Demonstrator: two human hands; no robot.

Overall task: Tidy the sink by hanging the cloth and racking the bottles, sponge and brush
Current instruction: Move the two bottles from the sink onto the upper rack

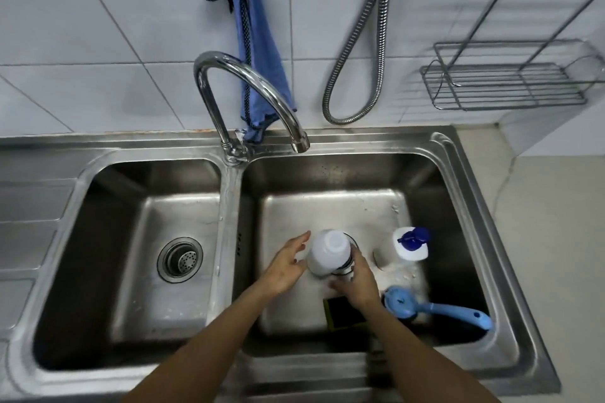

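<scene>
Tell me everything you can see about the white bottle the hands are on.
The white bottle is a plain, cylindrical container that looks like translucent plastic, with no label visible. It is held over the floor of the right basin, tilted, its flat end facing the camera and its other end, ringed with a dark band, toward the right hand. That hand grips this lower end, while the left hand rests open against its side. A pump bottle stands apart to its right.
</scene>
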